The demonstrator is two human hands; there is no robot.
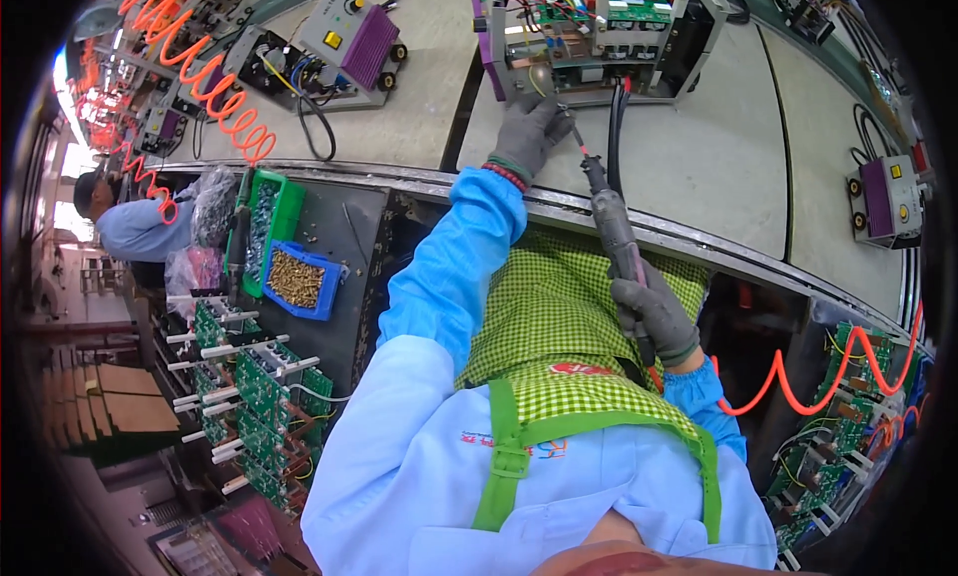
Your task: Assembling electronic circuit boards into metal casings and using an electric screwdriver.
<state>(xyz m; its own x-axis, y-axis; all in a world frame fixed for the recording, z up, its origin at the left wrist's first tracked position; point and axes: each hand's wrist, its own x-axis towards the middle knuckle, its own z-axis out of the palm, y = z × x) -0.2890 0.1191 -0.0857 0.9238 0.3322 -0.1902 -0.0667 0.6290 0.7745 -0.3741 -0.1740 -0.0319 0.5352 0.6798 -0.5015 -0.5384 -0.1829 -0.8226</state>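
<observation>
Gripping the ribbed grey electric screwdriver [617, 239], the gloved right hand [654, 316] aims its long axis up toward the open circuit-board unit [589, 32] on the grey bench [699, 167]; the gloved left hand [534, 127], nearer, pinches something small at the unit's lower edge, beside black cables [615, 127]
</observation>
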